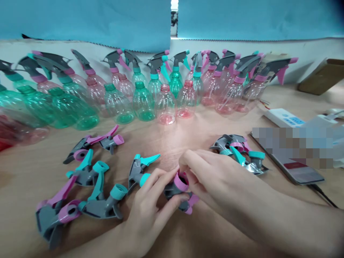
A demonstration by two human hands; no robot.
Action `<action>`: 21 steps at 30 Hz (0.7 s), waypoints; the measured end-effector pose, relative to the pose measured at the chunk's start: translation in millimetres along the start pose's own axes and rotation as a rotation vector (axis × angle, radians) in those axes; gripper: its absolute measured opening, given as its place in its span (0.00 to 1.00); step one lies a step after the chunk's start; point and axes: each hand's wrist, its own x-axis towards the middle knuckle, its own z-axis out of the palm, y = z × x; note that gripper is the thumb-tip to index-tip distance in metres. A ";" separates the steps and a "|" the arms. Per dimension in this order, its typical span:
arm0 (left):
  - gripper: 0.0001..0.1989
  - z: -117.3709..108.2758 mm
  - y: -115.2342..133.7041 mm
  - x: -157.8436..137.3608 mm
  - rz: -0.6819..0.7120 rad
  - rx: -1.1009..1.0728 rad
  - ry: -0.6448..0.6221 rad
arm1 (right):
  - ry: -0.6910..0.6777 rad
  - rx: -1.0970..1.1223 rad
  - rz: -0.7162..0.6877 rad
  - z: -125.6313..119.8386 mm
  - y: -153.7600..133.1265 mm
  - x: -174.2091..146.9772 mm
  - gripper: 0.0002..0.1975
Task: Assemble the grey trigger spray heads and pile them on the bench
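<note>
My left hand point(153, 200) is closed around a grey trigger spray head point(170, 191) with a pink collar point(181, 182), whose dark opening faces up. My right hand point(204, 172) is bent over that collar, fingers pinched at its rim; whatever they hold is hidden. A grey spray head with a teal trigger point(137, 170) lies just beyond my left hand. More loose spray heads with pink or teal parts point(104, 202) lie to the left. Another small pile of spray heads point(235, 148) sits past my right wrist.
Along the wall stand several clear green bottles point(143, 100) and pink bottles point(166, 105), some open-necked, others topped with spray heads. At right are a phone point(303, 172) with a cable, a white power strip point(283, 118) and a brown box point(321, 77). Blue cloth point(86, 21) hangs behind.
</note>
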 end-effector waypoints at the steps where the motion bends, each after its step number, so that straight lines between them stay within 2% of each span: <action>1: 0.18 0.3 -0.3 -0.2 -0.004 -0.004 0.006 | -0.006 0.023 0.018 -0.4 1.7 0.2 0.07; 9: 0.18 2.7 -3.2 0.7 -0.029 -0.042 -0.005 | -0.016 0.295 0.154 -10.9 23.7 3.6 0.04; 13: 0.20 3.0 -5.0 -1.2 -0.075 -0.057 -0.002 | -0.045 0.564 0.170 -25.1 28.3 10.2 0.04; 16: 0.19 3.4 -5.8 -2.0 -0.095 -0.049 -0.002 | -0.098 0.727 0.180 -27.0 25.9 13.9 0.03; 18: 0.19 3.3 -5.7 -1.7 -0.100 -0.047 -0.006 | -0.117 0.729 0.172 -24.2 23.8 14.3 0.03; 21: 0.18 2.4 -4.7 -1.0 -0.092 -0.055 -0.004 | -0.115 0.618 0.135 -20.9 22.1 13.2 0.03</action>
